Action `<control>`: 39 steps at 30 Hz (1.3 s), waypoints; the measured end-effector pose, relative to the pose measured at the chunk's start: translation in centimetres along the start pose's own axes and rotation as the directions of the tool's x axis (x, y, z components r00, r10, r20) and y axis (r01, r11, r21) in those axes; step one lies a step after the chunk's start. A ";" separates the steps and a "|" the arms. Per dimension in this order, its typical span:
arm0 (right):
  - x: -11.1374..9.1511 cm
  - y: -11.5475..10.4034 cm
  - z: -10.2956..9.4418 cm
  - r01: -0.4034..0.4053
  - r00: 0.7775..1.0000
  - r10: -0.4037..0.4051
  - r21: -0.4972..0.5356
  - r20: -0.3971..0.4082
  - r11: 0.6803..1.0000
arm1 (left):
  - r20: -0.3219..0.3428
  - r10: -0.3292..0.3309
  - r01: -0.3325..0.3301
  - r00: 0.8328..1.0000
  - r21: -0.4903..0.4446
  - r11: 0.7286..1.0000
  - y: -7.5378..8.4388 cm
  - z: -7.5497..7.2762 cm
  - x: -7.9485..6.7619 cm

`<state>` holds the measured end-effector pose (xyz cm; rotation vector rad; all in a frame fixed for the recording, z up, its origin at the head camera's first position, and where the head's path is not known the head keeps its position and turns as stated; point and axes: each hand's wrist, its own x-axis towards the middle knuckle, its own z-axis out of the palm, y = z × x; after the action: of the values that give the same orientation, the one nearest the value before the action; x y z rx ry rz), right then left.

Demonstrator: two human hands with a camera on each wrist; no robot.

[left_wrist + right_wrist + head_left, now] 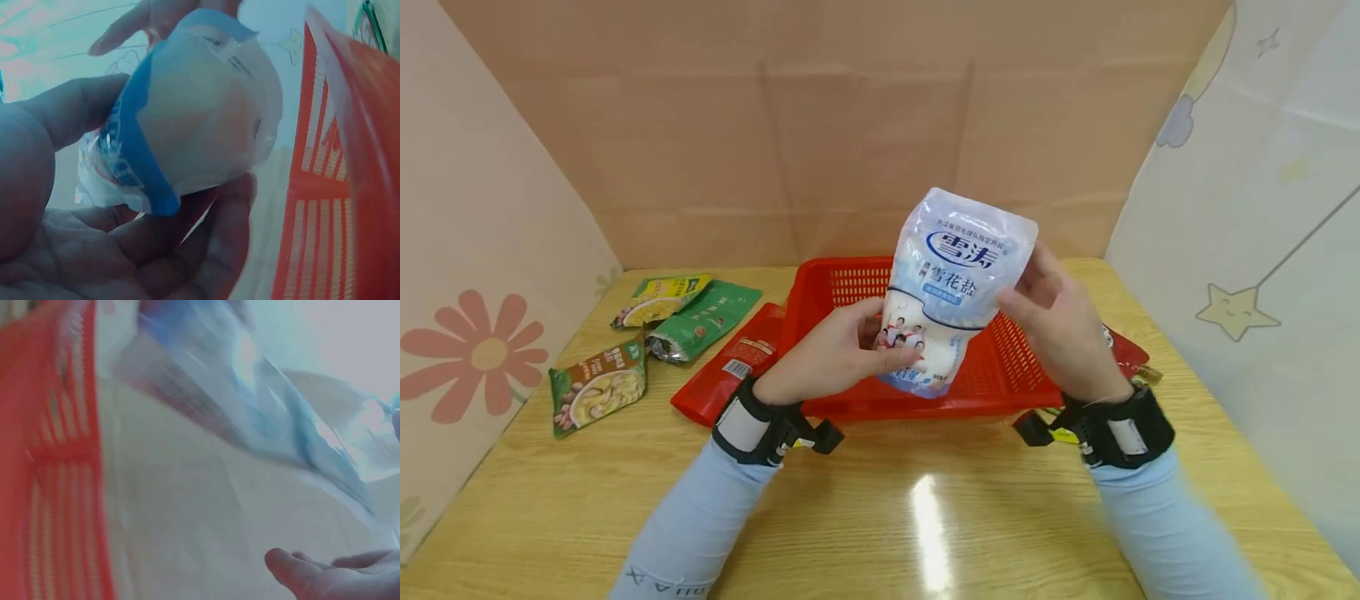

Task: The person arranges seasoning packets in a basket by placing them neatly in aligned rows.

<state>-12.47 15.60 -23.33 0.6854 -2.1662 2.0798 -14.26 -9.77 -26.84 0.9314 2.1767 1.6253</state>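
Pale-blue sleeves (700, 508) lie before the red basket (842, 407); over it, my left hand (831, 354) pinches the salt pouch (955, 283) low, probably to bear its weight. My right hand (1063, 321), fingers loosely extended, flanks its top, contact unclear.

Pouch (250, 394) blurry in right-wrist view

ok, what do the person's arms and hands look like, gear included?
No glove on the left hand or right hand. Pale blue sleeves reach the wrists; dark lettering on the left one. Each wrist wears a black strap with a light grey patch and a small dark block.
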 end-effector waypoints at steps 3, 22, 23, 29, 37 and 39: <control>0.3 -1.4 -2.2 -0.015 1.000 0.014 -0.044 -0.020 0.999 | -0.008 0.013 -0.013 1.000 0.026 1.000 -0.1 -0.3 0.1; 7.3 -2.8 -3.5 -0.226 0.894 0.408 -0.597 0.187 0.769 | -0.171 -0.030 0.050 0.985 0.113 0.992 -1.0 -2.4 0.3; 7.4 -2.8 -3.4 -0.226 0.891 0.416 -0.617 0.182 0.754 | -0.170 -0.039 0.058 0.985 0.108 0.993 -1.1 -2.5 0.3; 8.2 -4.3 -1.9 -0.228 0.888 0.439 -0.697 0.138 0.680 | -0.137 -0.124 0.135 0.983 0.071 0.988 -1.2 -3.2 0.2; 9.8 -6.1 0.2 -0.174 0.885 0.437 -0.754 0.163 0.633 | -0.043 -0.122 0.124 0.992 0.029 0.992 -1.2 -4.3 0.0; 10.1 -6.5 0.6 -0.170 0.887 0.435 -0.767 0.153 0.618 | -0.031 -0.113 0.114 0.993 0.017 0.993 -1.3 -4.5 0.1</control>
<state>-19.13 12.38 -13.81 0.5941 -3.1763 0.9596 -17.28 -13.38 -26.54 0.7777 2.2254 1.5784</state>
